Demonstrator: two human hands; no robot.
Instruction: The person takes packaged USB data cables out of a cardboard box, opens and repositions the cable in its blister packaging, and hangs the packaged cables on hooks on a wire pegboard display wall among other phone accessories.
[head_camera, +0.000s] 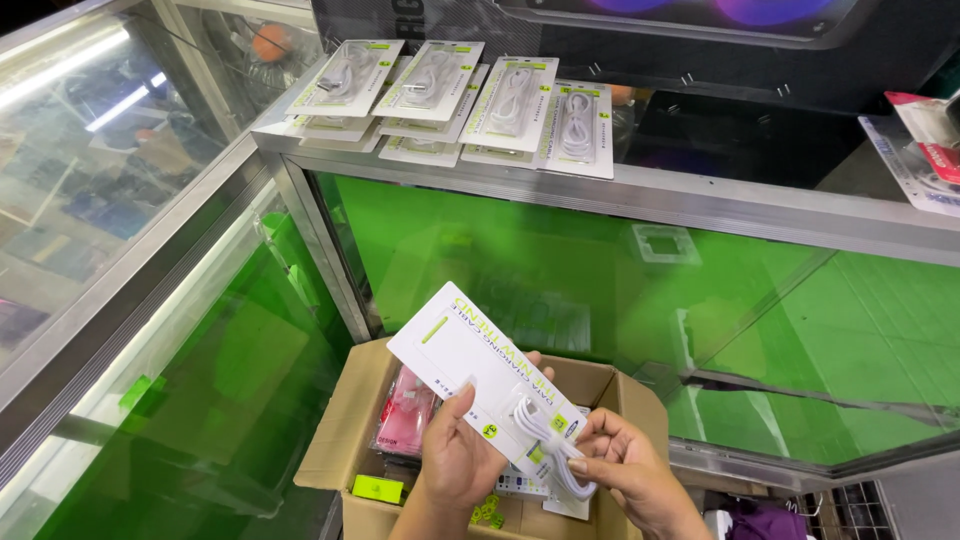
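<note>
A white carded cable package (485, 385) is held between both hands above an open cardboard box (345, 440). The left hand (455, 455) is closed on the card's lower edge, thumb laid across its face. The right hand (620, 465) is pinched on the lower right corner beside the coiled white cable (545, 435), apparently to steady the card for inspection. The card is tilted, its upper end pointing up-left, away from the hands. Pink packets (405, 415) lie inside the box. Well beyond, along the near edge of the glass table (700, 200), similar cable packages (450, 95) are stacked in overlapping rows.
</note>
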